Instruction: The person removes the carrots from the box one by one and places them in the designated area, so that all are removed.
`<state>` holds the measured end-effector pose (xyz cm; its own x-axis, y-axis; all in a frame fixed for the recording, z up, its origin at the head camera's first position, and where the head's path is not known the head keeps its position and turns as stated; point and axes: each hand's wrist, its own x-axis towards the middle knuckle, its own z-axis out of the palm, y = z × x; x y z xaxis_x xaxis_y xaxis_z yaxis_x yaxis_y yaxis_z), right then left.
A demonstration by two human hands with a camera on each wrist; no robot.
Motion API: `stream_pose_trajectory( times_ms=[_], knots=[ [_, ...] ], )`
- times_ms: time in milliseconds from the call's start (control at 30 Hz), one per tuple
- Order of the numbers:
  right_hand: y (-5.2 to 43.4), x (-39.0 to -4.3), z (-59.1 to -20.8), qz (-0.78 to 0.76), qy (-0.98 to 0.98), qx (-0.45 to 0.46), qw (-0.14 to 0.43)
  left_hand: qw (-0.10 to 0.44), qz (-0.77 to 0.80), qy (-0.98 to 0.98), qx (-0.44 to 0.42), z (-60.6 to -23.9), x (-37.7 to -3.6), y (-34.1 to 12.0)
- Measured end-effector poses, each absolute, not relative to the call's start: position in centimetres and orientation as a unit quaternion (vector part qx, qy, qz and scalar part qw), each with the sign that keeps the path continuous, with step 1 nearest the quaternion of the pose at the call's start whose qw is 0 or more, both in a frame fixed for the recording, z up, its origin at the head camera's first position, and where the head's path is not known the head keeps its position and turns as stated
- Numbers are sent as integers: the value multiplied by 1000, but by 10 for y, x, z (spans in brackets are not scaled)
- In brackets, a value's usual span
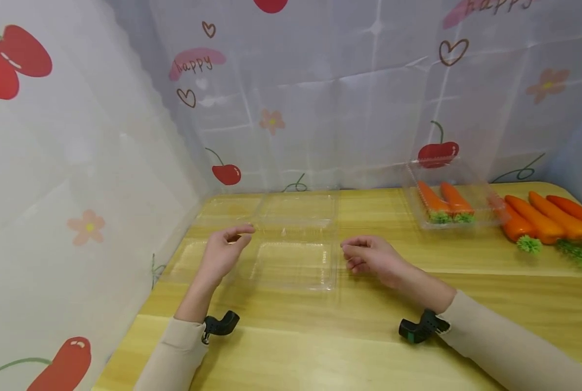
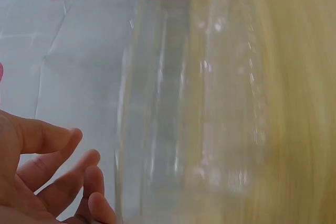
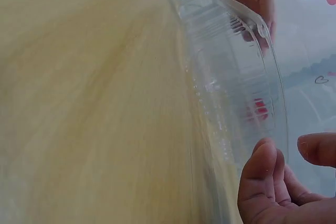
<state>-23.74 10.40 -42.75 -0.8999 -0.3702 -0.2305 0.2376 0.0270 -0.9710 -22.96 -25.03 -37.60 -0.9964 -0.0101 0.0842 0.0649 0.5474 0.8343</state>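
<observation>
Beige-sleeved left hand (image 1: 222,252) and right hand (image 1: 376,258), fingers (image 3: 260,166) slightly parted, empty: one clumsy nudge could skid that clear rectangular plastic clamshell (image 1: 293,263).

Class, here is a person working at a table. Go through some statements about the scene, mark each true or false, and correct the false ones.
1. Two carrots lie in the clear box near the back wall. True.
2. The left hand grips a carrot. False: it holds nothing.
3. More carrots lie outside that box. True.
4. The right hand wears a glove. False: it is bare.
5. A carrot lies in the clear plastic container between the hands. False: no carrot shows in it.
</observation>
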Motion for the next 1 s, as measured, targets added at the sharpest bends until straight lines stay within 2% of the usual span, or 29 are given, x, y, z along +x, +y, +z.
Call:
stream_pose_trajectory(
  times_ms=[300,733,1000],
  knots=[
    [142,-235,-428,-707,671,-41,218,-27,-558,-827,-62,-369,-231,-208],
    [211,-225,-428,-788,585,9,188,-75,-577,-805,-117,-366,-235,-166],
    [235,-226,-428,-844,503,47,180,-89,-586,-793,-142,-363,-235,-144]
  ],
)
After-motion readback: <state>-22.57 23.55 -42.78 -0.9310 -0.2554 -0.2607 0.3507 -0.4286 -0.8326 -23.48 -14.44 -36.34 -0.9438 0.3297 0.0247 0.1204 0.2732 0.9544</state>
